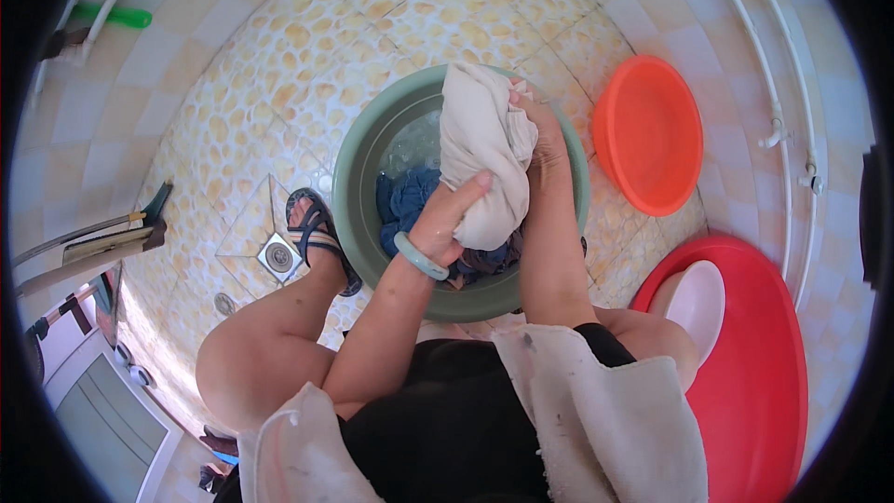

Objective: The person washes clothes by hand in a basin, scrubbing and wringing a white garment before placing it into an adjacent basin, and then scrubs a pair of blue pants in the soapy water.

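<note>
A bunched cream-coloured cloth (486,144), probably a garment, is held up over a grey-green basin (358,135). My left hand (449,219), below a pale bangle (421,257), grips the cloth's lower left side with the thumb on top. At the upper right of the cloth, my right hand (540,130) is closed on it; part of those fingers is hidden behind the fabric. Dark blue wet clothes (406,205) lie in the basin beneath, with sudsy water (414,144) showing at the far left inside it.
An orange basin (649,135) leans by the right wall. Nearer on the right, a large red tub (754,354) holds a white bowl (697,307). A floor drain (278,257) lies beside my sandalled left foot (317,228). Pipes (778,84) run along the right wall.
</note>
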### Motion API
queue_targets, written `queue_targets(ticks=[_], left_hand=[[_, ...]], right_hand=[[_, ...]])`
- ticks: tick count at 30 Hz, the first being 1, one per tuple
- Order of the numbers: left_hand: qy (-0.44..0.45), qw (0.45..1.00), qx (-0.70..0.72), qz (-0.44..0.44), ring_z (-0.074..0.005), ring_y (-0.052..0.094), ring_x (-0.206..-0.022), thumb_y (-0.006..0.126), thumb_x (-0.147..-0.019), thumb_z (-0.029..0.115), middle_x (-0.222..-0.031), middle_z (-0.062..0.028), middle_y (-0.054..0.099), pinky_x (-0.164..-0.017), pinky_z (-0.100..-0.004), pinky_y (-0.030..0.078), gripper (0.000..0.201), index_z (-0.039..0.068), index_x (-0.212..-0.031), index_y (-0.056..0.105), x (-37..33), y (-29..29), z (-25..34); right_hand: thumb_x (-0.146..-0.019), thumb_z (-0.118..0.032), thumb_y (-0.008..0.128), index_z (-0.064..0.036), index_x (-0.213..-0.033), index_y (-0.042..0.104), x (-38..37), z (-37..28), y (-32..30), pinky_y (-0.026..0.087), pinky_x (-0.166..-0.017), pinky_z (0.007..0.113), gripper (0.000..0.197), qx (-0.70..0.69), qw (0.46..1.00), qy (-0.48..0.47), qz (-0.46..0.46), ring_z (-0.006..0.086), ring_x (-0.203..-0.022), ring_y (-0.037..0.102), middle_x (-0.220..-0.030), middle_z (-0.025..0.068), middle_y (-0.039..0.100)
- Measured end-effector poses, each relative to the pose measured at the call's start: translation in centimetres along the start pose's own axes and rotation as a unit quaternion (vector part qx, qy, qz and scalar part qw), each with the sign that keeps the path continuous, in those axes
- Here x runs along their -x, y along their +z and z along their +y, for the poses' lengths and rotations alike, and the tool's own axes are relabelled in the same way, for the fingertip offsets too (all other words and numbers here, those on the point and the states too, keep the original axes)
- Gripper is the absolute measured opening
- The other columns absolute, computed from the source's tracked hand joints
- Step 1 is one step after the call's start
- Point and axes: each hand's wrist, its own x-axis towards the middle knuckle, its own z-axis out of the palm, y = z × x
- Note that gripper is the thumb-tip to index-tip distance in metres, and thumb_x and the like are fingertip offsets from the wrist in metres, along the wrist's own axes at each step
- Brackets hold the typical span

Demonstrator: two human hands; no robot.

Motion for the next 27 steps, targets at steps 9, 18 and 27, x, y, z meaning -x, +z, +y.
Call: queue_targets(ticks=[9, 18, 27], left_hand=[[0.162, 0.835, -0.519, 0.08, -0.0267, 0.056, -0.106, 0.063, -0.078, 0.018, -0.115, -0.0135, 0.059, -0.091, -0.0354, 0.042, 0.043, 0.002, -0.117, 0.054, -1.2, -0.8, -1.8], [0.12, 0.753, -0.629, 0.149, -0.0326, 0.056, -0.104, 0.055, -0.079, 0.021, -0.109, -0.0185, 0.06, -0.09, -0.037, 0.043, 0.035, 0.004, -0.109, 0.06, -2.6, -1.6, -4.4], [0.045, 0.994, -0.081, 0.054, -0.0203, 0.056, -0.107, 0.058, -0.087, 0.026, -0.123, -0.0125, 0.053, -0.091, -0.034, 0.045, 0.052, 0.0, -0.129, 0.042, -2.1, -2.1, -2.1]], right_hand=[[-0.07, -0.034, 0.073, -0.0018, -0.09, 0.06, 0.6, -2.3, 4.0, 0.048, -0.064, 0.029, 0.039, 0.435, 0.9, 0.024, -0.036, 0.0165, -0.07, 0.06, -0.076, 0.0072, 0.063], [-0.079, -0.042, 0.056, 0.0006, -0.097, 0.062, -0.1, -0.6, 6.4, 0.049, -0.078, 0.043, 0.047, 0.839, 0.535, 0.033, -0.089, 0.0359, -0.086, 0.062, -0.091, 0.0226, 0.064], [-0.085, -0.04, 0.052, 0.0011, -0.098, 0.063, -1.1, -2.6, 6.4, 0.048, -0.081, 0.043, 0.045, 0.881, 0.463, 0.025, -0.095, 0.0368, -0.091, 0.061, -0.095, 0.0242, 0.063]])
